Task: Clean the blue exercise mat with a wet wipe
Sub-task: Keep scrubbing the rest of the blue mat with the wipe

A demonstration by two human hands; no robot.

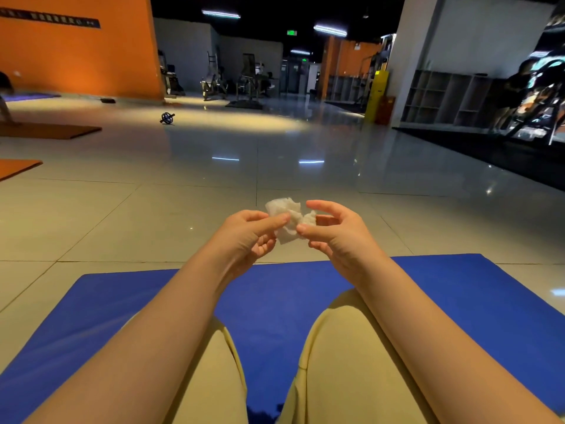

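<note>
A dim gym with a shiny tiled floor (183, 215).
2 hands, the left hand (249, 232) and right hand (334, 237), pinch a crumpled white wet wipe (289, 220) with curled fingers above the flat blue exercise mat (275, 301).

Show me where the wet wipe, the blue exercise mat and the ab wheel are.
wet wipe (282, 206): head view, on its crumpled upper part.
blue exercise mat (474, 301): head view, on the bare right part.
ab wheel (167, 118): head view, on the wheel's middle, far off on the floor.
</note>
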